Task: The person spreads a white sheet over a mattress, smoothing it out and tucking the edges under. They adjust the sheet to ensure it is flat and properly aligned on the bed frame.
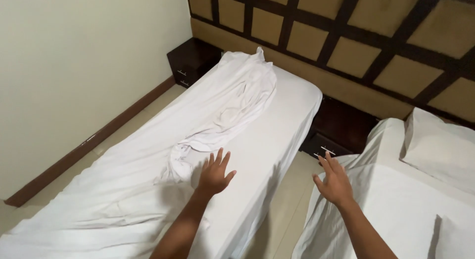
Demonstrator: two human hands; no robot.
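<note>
Nearest the camera, the left forearm rises from the bottom edge to the left hand point(215, 174), which is spread flat with fingers fanned. It holds nothing. The palm sits over the white bed point(277, 140), at or just above the mattress surface; contact cannot be confirmed. Just left of the fingertips, and running up and away from them, lies a crumpled white sheet point(222, 110), bunched in a long twisted ridge toward the head of the bed. Its lower end lies just beside the left hand's thumb side. Further left of that hand, the bed's cover hangs in loose folds toward the tiled floor point(148, 113) and a cream wall with a dark skirting board point(89, 140).

Far above the left hand, at the bed's top corner, stands a dark bedside cabinet point(190, 61). A padded headboard point(346, 36) with dark crossbars spans the wall beyond both hands.

Between the two hands runs a narrow floor gap, with a second dark cabinet point(336, 128) just above the right hand.

The right hand point(335, 182) is open, fingers spread and slightly curled, gripping nothing. It hovers over the edge of a second white bed point(396, 199). To the right of and above it rests a white pillow point(440, 147).
</note>
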